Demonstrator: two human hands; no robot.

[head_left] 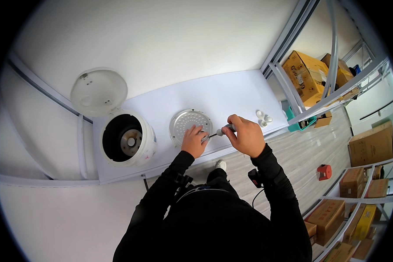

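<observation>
So, from the head view, we've got a round perforated metal plate (190,118) lying on the white bench (240,87), right in front of us. Our left hand (194,142) is over its near right edge, fingers bent, but we honestly can't tell if they're pinching something or just pressing down. Our right hand (248,137) has its fingers wrapped around the grey handle of a screwdriver (227,129), with the shaft pointing left, its tip right by the left fingers and the plate's edge. Over to the left of the plate sits a white rice cooker (149,139), its lid (99,89) swung up, and we can see a metal disc (130,142) down inside the dark interior. Near the bench's right end there's a little cluster of white containers (263,118).
</observation>
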